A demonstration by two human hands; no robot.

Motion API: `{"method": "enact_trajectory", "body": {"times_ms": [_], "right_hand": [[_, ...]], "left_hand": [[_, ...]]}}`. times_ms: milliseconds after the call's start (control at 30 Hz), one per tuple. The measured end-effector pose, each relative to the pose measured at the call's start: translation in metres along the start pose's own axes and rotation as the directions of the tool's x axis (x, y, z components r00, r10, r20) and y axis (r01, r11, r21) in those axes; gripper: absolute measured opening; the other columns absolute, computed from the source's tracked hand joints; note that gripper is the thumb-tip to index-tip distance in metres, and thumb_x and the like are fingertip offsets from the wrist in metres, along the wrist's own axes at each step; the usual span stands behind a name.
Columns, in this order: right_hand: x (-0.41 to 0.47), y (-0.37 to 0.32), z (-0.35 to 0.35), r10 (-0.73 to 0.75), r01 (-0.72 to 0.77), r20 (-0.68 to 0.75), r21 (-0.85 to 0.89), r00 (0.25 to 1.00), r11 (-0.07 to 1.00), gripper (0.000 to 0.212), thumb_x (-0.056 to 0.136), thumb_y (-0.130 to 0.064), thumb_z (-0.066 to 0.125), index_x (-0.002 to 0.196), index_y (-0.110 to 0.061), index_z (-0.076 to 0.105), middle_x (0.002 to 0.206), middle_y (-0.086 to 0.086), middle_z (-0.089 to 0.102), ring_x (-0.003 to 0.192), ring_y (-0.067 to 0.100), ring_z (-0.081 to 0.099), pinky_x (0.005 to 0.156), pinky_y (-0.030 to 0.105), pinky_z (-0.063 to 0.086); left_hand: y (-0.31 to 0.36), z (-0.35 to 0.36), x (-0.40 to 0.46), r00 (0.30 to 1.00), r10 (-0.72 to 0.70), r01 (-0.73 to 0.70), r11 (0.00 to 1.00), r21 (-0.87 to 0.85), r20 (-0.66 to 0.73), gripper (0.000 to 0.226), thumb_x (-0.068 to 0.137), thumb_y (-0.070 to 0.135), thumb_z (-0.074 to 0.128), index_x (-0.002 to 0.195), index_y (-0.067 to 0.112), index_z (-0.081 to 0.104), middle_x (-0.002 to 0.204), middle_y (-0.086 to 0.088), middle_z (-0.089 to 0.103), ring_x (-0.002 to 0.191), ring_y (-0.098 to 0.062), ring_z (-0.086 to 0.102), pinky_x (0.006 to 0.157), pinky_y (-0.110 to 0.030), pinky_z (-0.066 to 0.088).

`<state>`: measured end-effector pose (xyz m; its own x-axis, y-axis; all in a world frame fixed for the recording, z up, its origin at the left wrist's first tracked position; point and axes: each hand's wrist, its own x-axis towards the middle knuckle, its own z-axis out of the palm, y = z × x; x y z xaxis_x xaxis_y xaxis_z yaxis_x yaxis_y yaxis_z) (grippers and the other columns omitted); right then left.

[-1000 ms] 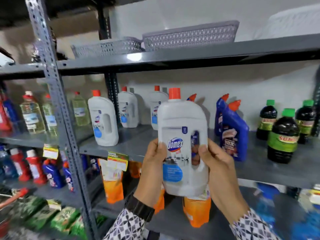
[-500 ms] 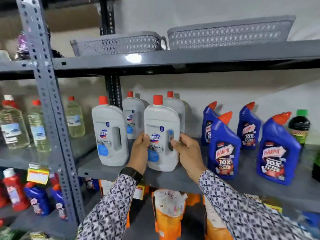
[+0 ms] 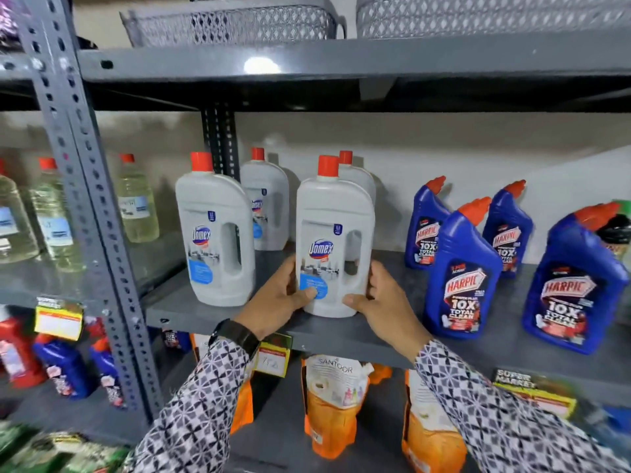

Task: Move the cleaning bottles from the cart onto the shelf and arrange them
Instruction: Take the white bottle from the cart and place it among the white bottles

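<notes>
white bottle [image 3: 333, 247] with a red cap stands upright at the front edge of the grey shelf [image 3: 382, 331], label facing out, base apparently seated on the board. left hand [image 3: 278, 298] and right hand [image 3: 382, 302] are clamped on its lower part from opposite sides; fingers partly curled, not fully closed. left thumb lies across the blue patch of the label, right thumb [image 3: 351, 299] presses at the lower front corner, and the remaining fingers wrap behind the body, out of sight. the bottle thus sits between the two palms, held low, which in my judgement serves to square it up and keep it steady while it is aligned

a matching white bottle [image 3: 215, 233] stands just beside it to the left, at the same front edge, with a gap between. two more of the kind [image 3: 268, 209] stand behind, toward the back edge; one is directly behind the held bottle and mostly hidden. front row appears to be forming in line with the back row

blue bottles [image 3: 461, 271] with angled orange caps occupy the right part of the same shelf, apart from the white group. the cart is not in view
</notes>
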<state>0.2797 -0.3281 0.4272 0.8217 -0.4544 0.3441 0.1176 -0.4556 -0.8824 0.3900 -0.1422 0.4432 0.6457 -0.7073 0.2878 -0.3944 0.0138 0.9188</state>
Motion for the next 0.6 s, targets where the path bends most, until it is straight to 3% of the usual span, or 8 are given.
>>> {"method": "enact_trajectory", "body": {"times_ms": [200,367,467,533,600], "right_hand": [[-0.016,0.001,-0.004,-0.018,0.017,-0.020,-0.053,1.000,0.998,0.067,0.088,-0.008,0.078,0.144,-0.029,0.049,0.130,-0.012,0.070,0.120,0.007,0.068,0.105,0.043,0.057],[-0.027,-0.012,-0.003,-0.029,0.027,-0.023,-0.079,0.999,0.996,0.064,0.089,-0.011,0.077,0.143,-0.031,0.048,0.131,-0.012,0.070,0.119,0.006,0.067,0.104,0.041,0.058],[-0.047,-0.020,-0.008,-0.025,0.023,-0.010,-0.110,1.000,0.994,0.071,0.091,-0.014,0.077,0.150,-0.033,0.043,0.130,-0.016,0.064,0.120,0.002,0.063,0.104,0.028,0.055],[-0.067,-0.019,-0.025,-0.055,0.043,-0.111,-0.102,0.992,0.994,0.071,0.092,-0.014,0.076,0.153,-0.033,0.043,0.130,-0.017,0.062,0.121,-0.002,0.061,0.102,0.019,0.050],[-0.087,-0.017,-0.049,-0.120,0.106,-0.299,-0.064,0.947,0.992,0.054,0.093,-0.012,0.075,0.140,-0.033,0.057,0.121,-0.015,0.070,0.111,-0.002,0.068,0.095,0.019,0.055]], "left_hand": [[-0.003,-0.005,-0.006,0.999,-0.008,0.007,0.999,0.033,0.039,0.063,0.091,0.009,0.067,0.146,0.026,0.041,0.138,0.003,0.066,0.127,-0.012,0.063,0.110,-0.041,0.049],[-0.004,-0.006,-0.007,0.999,-0.009,0.009,1.000,0.009,0.042,0.063,0.091,0.009,0.068,0.146,0.026,0.043,0.137,0.002,0.066,0.127,-0.015,0.063,0.110,-0.042,0.049],[-0.001,-0.005,-0.012,1.000,-0.002,0.002,1.000,-0.018,0.006,0.064,0.090,0.006,0.068,0.146,0.025,0.044,0.135,0.000,0.068,0.127,-0.018,0.063,0.106,-0.038,0.052],[0.007,0.002,-0.020,0.986,0.023,-0.036,0.997,-0.075,-0.164,0.067,0.090,0.005,0.068,0.148,0.027,0.043,0.134,0.000,0.066,0.123,-0.018,0.064,0.102,-0.035,0.054],[0.017,0.013,-0.036,0.904,0.077,-0.097,0.995,-0.025,-0.421,0.056,0.092,0.007,0.065,0.141,0.029,0.049,0.127,0.001,0.066,0.111,-0.013,0.066,0.097,-0.033,0.053]]}}
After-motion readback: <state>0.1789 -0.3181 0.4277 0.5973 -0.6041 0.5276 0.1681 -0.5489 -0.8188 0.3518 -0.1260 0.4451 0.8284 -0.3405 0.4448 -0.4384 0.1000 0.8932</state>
